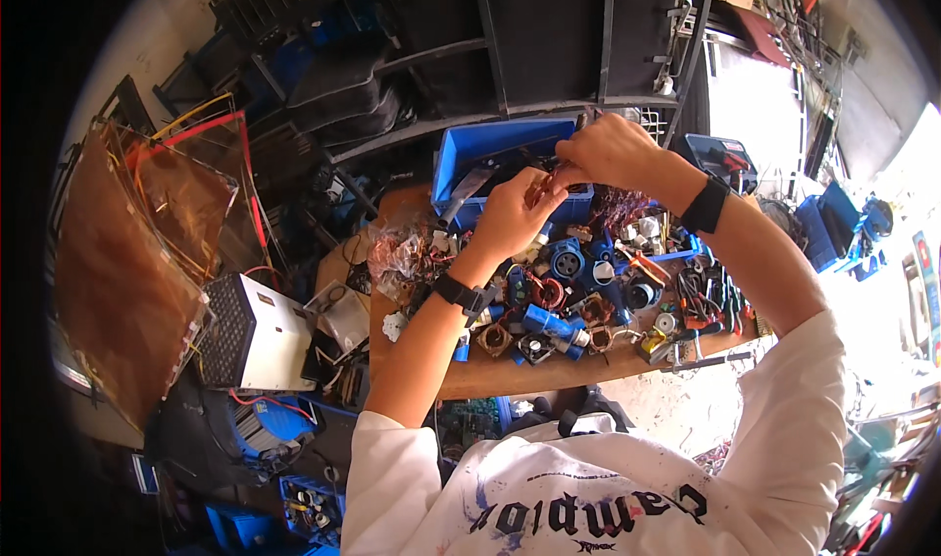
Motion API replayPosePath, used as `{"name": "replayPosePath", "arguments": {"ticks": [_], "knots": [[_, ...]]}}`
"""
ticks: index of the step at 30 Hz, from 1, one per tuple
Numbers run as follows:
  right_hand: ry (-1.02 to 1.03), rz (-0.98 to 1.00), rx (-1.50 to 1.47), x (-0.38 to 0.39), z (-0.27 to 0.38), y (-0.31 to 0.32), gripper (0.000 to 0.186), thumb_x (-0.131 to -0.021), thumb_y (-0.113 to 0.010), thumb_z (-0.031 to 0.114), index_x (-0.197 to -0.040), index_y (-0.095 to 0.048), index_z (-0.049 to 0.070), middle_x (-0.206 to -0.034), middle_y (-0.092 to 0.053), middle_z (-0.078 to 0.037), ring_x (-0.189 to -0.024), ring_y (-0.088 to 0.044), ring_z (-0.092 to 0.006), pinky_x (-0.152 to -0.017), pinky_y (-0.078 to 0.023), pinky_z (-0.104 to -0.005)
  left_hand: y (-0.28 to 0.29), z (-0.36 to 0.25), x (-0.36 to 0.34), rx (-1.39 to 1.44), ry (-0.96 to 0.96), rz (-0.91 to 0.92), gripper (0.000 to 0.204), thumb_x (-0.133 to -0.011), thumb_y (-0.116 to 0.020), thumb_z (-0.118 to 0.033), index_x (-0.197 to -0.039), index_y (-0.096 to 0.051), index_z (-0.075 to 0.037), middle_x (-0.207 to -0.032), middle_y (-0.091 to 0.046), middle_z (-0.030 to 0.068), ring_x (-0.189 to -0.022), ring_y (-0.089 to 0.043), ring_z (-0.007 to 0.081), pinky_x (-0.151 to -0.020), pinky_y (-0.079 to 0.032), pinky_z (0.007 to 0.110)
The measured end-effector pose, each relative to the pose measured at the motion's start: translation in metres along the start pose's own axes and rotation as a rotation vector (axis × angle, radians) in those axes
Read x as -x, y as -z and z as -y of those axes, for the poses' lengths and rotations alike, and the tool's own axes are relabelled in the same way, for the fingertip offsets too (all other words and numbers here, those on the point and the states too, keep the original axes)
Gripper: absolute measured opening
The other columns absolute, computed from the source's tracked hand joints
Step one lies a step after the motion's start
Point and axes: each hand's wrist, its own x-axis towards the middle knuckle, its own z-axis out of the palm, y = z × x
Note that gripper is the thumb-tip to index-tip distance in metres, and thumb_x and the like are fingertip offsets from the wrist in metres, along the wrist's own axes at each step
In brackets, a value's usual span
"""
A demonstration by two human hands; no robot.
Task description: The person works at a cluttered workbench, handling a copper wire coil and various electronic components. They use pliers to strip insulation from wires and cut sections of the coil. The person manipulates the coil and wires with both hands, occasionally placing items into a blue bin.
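My left hand (512, 213) and my right hand (619, 159) are raised close together over the front of a blue plastic bin (453, 154). The fingers of both are closed in a pinch. Something small and reddish shows between them, mostly covered by the fingers, and its kind cannot be made out. Dark, long pieces lie inside the bin behind my hands. Below them on the wooden table (470, 383) spreads a pile of salvaged parts, among them a round blue fitting (566, 260), a blue cylindrical piece (549, 323) and a ring wound with copper wire (547, 291).
Hand tools with red and black handles (701, 296) lie at the table's right. A clear plastic bag (397, 257) sits at the left. A white-sided box (279, 330) and large brown panels (123, 272) stand further left. Behind the table rises a dark metal rack (544, 36).
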Motion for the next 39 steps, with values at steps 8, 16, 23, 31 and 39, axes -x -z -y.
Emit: {"name": "replayPosePath", "arguments": {"ticks": [8,16,23,31,39], "knots": [[-0.160,-0.056,-0.191,0.003,-0.008,0.006,0.057,-0.084,-0.055,0.061,-0.083,-0.069,0.005,-0.069,-0.063,-0.016,-0.072,-0.063,-0.0382,-0.067,-0.049,-0.0470,0.024,0.028,0.012,-0.105,-0.079,-0.021,0.038,-0.079,-0.077,-0.033,-0.099,-0.062,-0.004,-0.071,-0.061,0.0049,-0.068,-0.059,0.0147,-0.065,-0.047,0.028],[-0.344,-0.064,-0.296,-0.001,-0.014,-0.001,0.067,-0.087,-0.045,0.067,-0.086,-0.073,0.006,-0.078,-0.067,-0.017,-0.082,-0.065,-0.0366,-0.077,-0.052,-0.0445,0.038,0.010,0.008,-0.300,-0.238,-0.386,0.057,-0.076,-0.077,-0.021,-0.121,-0.049,0.000,-0.122,-0.053,0.0172,-0.108,-0.055,0.0293,-0.095,-0.043,0.040],[-0.297,-0.089,-0.238,-0.015,0.001,-0.003,0.064,-0.087,-0.047,0.065,-0.083,-0.073,0.006,-0.078,-0.068,-0.016,-0.080,-0.066,-0.0362,-0.075,-0.053,-0.0441,0.011,-0.019,-0.016,-0.904,-0.439,-0.233,0.050,-0.088,-0.061,-0.020,-0.129,-0.044,0.004,-0.116,-0.056,0.0220,-0.110,-0.055,0.0374,-0.103,-0.039,0.048],[-0.240,-0.122,-0.234,-0.010,0.003,-0.001,0.052,-0.088,-0.054,0.055,-0.083,-0.069,0.006,-0.074,-0.066,-0.016,-0.074,-0.065,-0.0372,-0.069,-0.051,-0.0462,0.010,-0.022,-0.027,-1.123,-0.380,-0.198,0.020,-0.093,-0.055,-0.026,-0.097,-0.061,-0.007,-0.082,-0.065,0.0076,-0.085,-0.061,0.0309,-0.080,-0.049,0.044],[-0.231,-0.218,-0.141,-0.011,0.001,-0.008,0.053,-0.088,-0.050,0.058,-0.077,-0.073,0.012,-0.068,-0.066,-0.013,-0.069,-0.066,-0.0343,-0.063,-0.055,-0.0427,-0.002,-0.028,-0.026,-0.726,-0.046,-0.060,0.025,-0.096,-0.052,-0.028,-0.101,-0.059,-0.004,-0.082,-0.069,0.0127,-0.075,-0.067,0.0336,-0.066,-0.053,0.042]]}}
